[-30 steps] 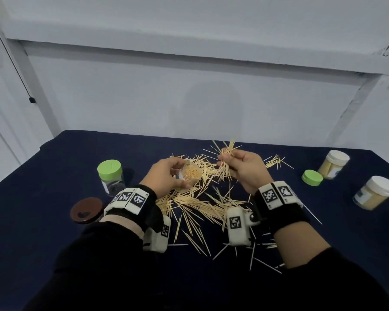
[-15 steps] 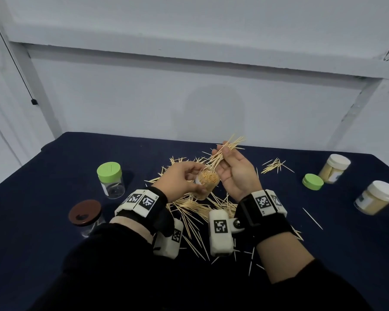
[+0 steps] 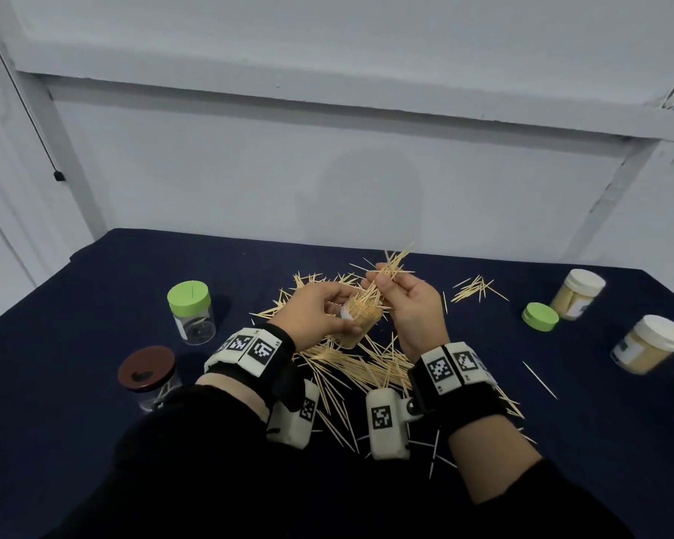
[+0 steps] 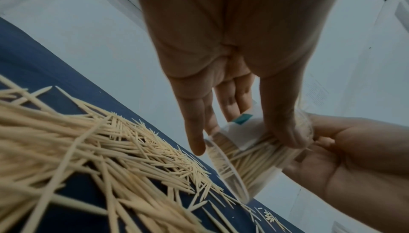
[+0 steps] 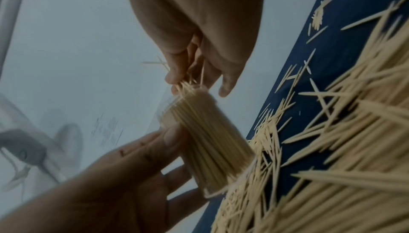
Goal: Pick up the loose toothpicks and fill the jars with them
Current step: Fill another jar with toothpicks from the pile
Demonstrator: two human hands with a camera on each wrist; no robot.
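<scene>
**Two hands load toothpicks into a clear jar above a dark cloth**

Mid-worktop, the left hand (image 3: pixel 312 311) curls its fingers (image 4: pixel 194 131) round a clear plastic jar (image 3: pixel 360 319), tilted and packed with pale wooden toothpicks. The right hand (image 3: pixel 413 305) pinches a bundle of toothpicks (image 3: pixel 386 272) at the jar's mouth. A loose heap (image 3: pixel 358 363) of thin pointed sticks spreads beneath on the navy worktop (image 3: pixel 94 305). Left stand a green-lidded jar (image 3: pixel 190 313) and a brown-lidded jar (image 3: pixel 146 377); right, a loose green lid (image 3: pixel 539 316) and two white-lidded jars (image 3: pixel 578 293). Bare cloth lies along the far edge.
</scene>
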